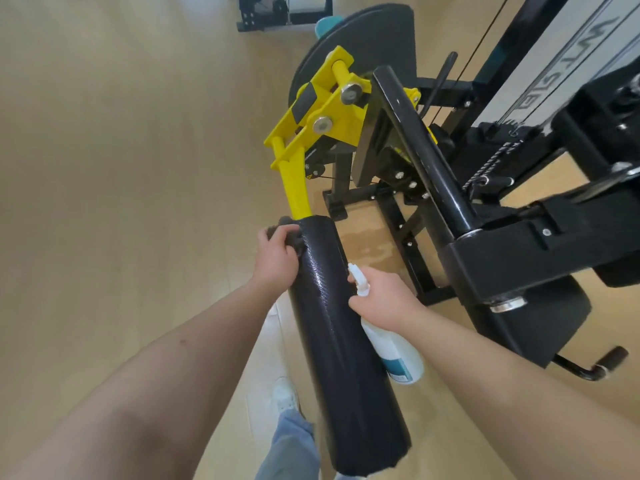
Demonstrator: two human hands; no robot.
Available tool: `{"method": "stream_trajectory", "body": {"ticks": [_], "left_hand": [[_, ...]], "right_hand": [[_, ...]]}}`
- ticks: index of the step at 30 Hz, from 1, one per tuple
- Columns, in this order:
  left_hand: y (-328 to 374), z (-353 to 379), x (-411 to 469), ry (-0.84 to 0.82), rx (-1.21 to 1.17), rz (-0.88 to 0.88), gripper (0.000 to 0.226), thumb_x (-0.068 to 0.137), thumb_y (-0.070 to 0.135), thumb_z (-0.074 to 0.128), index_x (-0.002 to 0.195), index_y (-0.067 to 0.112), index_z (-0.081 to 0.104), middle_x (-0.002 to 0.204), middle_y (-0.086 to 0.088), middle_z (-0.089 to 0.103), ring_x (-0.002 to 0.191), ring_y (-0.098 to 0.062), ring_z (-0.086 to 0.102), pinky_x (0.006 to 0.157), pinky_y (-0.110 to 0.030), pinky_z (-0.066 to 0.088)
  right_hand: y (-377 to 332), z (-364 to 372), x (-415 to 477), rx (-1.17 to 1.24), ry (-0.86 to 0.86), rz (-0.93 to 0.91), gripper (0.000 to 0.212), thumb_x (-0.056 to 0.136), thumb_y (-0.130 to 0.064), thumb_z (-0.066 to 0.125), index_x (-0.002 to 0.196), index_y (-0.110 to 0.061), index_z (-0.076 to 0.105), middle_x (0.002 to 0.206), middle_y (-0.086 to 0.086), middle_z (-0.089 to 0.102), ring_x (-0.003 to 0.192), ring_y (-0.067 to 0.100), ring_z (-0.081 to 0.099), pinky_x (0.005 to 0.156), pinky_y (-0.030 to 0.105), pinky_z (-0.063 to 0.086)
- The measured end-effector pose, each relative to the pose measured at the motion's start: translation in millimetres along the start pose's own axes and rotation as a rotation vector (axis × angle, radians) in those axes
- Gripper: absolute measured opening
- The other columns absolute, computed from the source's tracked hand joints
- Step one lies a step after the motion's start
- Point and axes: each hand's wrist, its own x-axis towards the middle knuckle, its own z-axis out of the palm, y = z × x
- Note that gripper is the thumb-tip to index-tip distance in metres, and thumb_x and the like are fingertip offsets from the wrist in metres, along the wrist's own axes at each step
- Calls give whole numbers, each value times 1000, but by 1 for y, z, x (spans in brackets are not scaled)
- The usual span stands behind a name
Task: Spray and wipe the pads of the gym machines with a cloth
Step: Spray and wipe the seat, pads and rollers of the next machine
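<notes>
Half-hidden cloth (284, 233) under left hand (275, 261)

Open floor (121, 168) lay left of roller pad (339, 334); black machine frame (502, 258) crowded its right side.

Bare forearms (166, 368), light blue jeans (291, 448), white sneaker (285, 396)

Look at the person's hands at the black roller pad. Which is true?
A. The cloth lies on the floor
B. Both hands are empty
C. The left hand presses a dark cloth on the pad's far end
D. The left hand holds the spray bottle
C: the left hand presses the dark cloth against the roller pad near the yellow arm, while the right hand holds the spray bottle.
</notes>
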Motion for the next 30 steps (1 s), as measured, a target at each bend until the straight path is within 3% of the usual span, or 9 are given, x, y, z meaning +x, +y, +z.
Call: {"method": "stream_trajectory", "body": {"ticks": [3,7,9,13,18,23,26,30], "left_hand": [[-4,3,-4,-160,60,11,65,94,0,35,154,25,38,160,0,26,140,-30,43,116,-47,39],[-12,16,-31,-164,119,74,75,97,-1,42,163,25,20,172,8,4,156,-18,14,124,-38,27],[-17,24,-46,-149,145,76,75,99,1,46,163,27,18,172,10,-1,157,-16,10,123,-36,27],[-26,34,-80,-159,223,45,74,101,8,49,164,28,14,172,8,-1,156,-21,17,118,-37,36],[-28,52,-149,-163,287,57,73,103,12,48,163,29,12,172,4,-2,154,-26,23,108,-38,44],[-32,69,-220,-173,336,42,73,103,13,45,164,31,8,172,5,-8,156,-25,16,108,-37,45],[-38,81,-264,-206,378,25,75,102,14,45,164,32,6,172,3,-12,153,-28,23,105,-40,47],[-41,83,-313,-326,495,62,80,99,11,46,164,32,5,171,-1,-16,143,-31,41,100,-34,48]], "right_hand": [[1,0,8,-1,8,9,29,88,-20,61,117,-13,61,101,4,65,94,27,63,85,39,54],[12,0,6,20,32,20,30,90,-23,62,119,-27,60,96,-10,61,91,16,62,87,38,57],[18,1,-1,26,46,21,31,90,-25,63,121,-30,58,97,-9,62,91,17,63,88,41,58],[32,9,-26,34,32,13,26,91,-25,63,115,-32,57,95,-8,62,88,15,62,85,36,58],[48,18,-67,19,-28,-8,30,89,-21,61,119,-24,61,98,-6,60,89,16,60,69,26,47],[68,28,-111,-15,-62,-22,25,90,-21,61,115,-20,63,96,-3,61,88,15,60,74,28,51],[80,32,-138,-26,-94,-37,28,89,-20,59,117,-20,63,101,-1,62,94,19,62,82,32,52],[90,41,-172,-62,-87,-59,35,89,-20,60,124,-20,64,103,-2,62,99,22,63,91,37,55]]}}
